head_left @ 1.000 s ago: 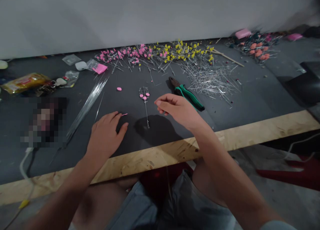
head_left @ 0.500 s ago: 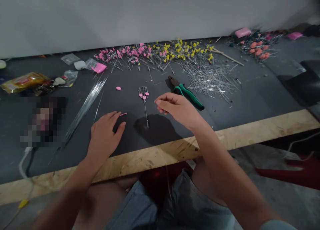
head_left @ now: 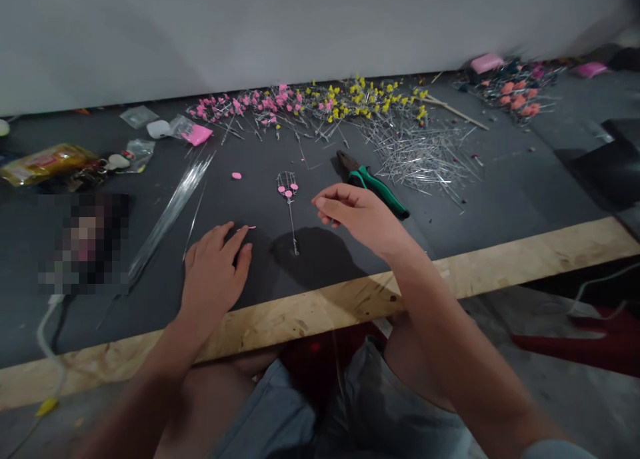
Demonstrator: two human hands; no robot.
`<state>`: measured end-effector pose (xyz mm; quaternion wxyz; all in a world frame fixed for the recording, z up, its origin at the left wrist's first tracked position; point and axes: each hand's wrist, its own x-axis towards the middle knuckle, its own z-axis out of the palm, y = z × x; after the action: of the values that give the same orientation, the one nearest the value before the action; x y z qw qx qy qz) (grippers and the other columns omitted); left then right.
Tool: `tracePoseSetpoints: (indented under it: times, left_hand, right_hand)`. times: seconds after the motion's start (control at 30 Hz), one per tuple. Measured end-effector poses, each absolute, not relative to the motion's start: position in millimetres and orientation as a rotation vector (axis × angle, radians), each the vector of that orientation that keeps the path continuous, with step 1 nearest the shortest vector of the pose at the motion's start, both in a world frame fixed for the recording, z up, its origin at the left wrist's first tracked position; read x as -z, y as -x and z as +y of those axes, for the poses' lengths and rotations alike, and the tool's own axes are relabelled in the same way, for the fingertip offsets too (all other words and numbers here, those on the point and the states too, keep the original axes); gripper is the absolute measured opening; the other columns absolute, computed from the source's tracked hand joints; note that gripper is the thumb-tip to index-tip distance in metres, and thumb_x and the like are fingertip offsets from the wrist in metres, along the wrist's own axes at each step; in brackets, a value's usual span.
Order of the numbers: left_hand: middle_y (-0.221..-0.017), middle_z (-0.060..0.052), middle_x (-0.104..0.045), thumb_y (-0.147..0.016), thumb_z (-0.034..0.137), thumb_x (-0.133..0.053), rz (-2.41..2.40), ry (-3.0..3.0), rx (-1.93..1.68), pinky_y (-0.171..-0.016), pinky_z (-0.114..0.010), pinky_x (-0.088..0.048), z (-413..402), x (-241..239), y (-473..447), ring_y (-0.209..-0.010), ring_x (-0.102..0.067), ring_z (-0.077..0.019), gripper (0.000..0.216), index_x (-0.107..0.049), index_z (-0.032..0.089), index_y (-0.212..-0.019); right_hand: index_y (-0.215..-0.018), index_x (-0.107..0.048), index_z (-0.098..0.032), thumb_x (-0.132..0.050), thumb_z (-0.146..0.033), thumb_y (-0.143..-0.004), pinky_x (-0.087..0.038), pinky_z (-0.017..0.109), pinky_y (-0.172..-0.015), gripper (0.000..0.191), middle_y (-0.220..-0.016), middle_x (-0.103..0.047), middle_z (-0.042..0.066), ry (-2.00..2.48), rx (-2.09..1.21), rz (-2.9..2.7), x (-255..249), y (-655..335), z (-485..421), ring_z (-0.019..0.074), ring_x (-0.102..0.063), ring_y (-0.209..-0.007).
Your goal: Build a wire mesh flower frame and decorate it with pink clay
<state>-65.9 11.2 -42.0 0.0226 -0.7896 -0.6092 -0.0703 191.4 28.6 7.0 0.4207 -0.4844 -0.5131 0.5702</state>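
My left hand (head_left: pixel 213 266) lies palm down on the dark tabletop, fingers stretched out. Under its index fingertip a thin pink strand, like rolled clay (head_left: pixel 253 227), pokes out. My right hand (head_left: pixel 350 212) hovers with thumb and fingers pinched together; whatever may be between them is too small to see. Between the hands lies a wire piece (head_left: pixel 291 219) with a caged head, a twisted stem and pink flat dots (head_left: pixel 289 193) on it. A small pink lump (head_left: pixel 237 176) rests beyond my left hand. Just past my right hand are green-handled pliers (head_left: pixel 377 189).
Bundled straight wires (head_left: pixel 173 212) lie at left, near a pixelated object (head_left: pixel 85 242) with a cable. Along the back are pink-tipped wires (head_left: pixel 245 106), yellow-tipped wires (head_left: pixel 370 102) and a loose wire heap (head_left: pixel 425 156). A wooden edge (head_left: pixel 310 319) borders the table's front.
My left hand's fingers have shifted slightly right and forward over the pink strand, covering more of it. My right hand stays pinched in nearly the same place.
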Motion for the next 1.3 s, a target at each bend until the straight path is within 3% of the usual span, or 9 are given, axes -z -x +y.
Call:
tracePoseSetpoints:
  times: [0.27, 0.73, 0.9, 1.13, 1.3]
  left_hand:
    - [-0.133, -0.014, -0.054, -0.095, 0.034, -0.03, -1.86, 2.442, 0.205, -0.1, -0.047, -0.038, 9.2, 40.4, 62.7, -0.124, -0.047, -0.0305, 0.046, -0.049, 0.018, -0.134]
    - [-0.14, -0.013, -0.046, -0.095, 0.033, -0.033, -1.846, 2.449, 0.208, -0.103, -0.05, -0.034, 7.3, 38.9, 58.1, -0.129, -0.042, -0.0327, 0.042, -0.059, 0.02, -0.126]
    - [-0.14, -0.013, -0.047, -0.095, 0.033, -0.033, -1.845, 2.427, 0.203, -0.103, -0.051, -0.035, 7.4, 38.7, 57.2, -0.128, -0.042, -0.0319, 0.044, -0.05, 0.022, -0.134]
    - [-0.138, -0.014, -0.048, -0.095, 0.032, -0.033, -1.8, 2.447, 0.183, -0.101, -0.053, -0.035, 8.8, 39.4, 58.2, -0.128, -0.042, -0.0328, 0.042, -0.058, 0.023, -0.127]
    - [-0.14, -0.015, -0.047, -0.095, 0.032, -0.032, -1.835, 2.474, 0.193, -0.104, -0.052, -0.033, 9.0, 39.2, 57.7, -0.13, -0.04, -0.0326, 0.046, -0.05, 0.02, -0.135]
  right_hand:
    - [-0.086, -0.063, -0.019, -0.06, -0.039, -0.083, -0.041, 0.026, -0.064, 0.021, -0.073, -0.059, -0.001, 1.237, -1.39, -1.319, -1.4, -195.5, 28.3, 0.0105, -0.053, -0.069]
    - [-0.087, -0.064, -0.019, -0.06, -0.042, -0.082, -0.041, 0.025, -0.063, 0.024, -0.073, -0.058, -0.001, 1.26, -1.36, -1.275, 2.6, -203.1, 19.5, 0.0109, -0.053, -0.069]
    - [-0.086, -0.064, -0.019, -0.061, -0.042, -0.082, -0.041, 0.025, -0.062, 0.023, -0.073, -0.058, -0.001, 1.249, -1.358, -1.264, 1.9, -205.0, 17.6, 0.0106, -0.053, -0.069]
    - [-0.086, -0.063, -0.019, -0.06, -0.041, -0.082, -0.042, 0.025, -0.063, 0.022, -0.073, -0.058, -0.001, 1.244, -1.365, -1.256, 1.9, -204.4, 18.6, 0.0105, -0.052, -0.068]
    - [-0.087, -0.064, -0.019, -0.061, -0.041, -0.082, -0.042, 0.025, -0.062, 0.023, -0.074, -0.059, -0.001, 1.238, -1.373, -1.258, 0.9, -203.5, 19.4, 0.0104, -0.053, -0.069]
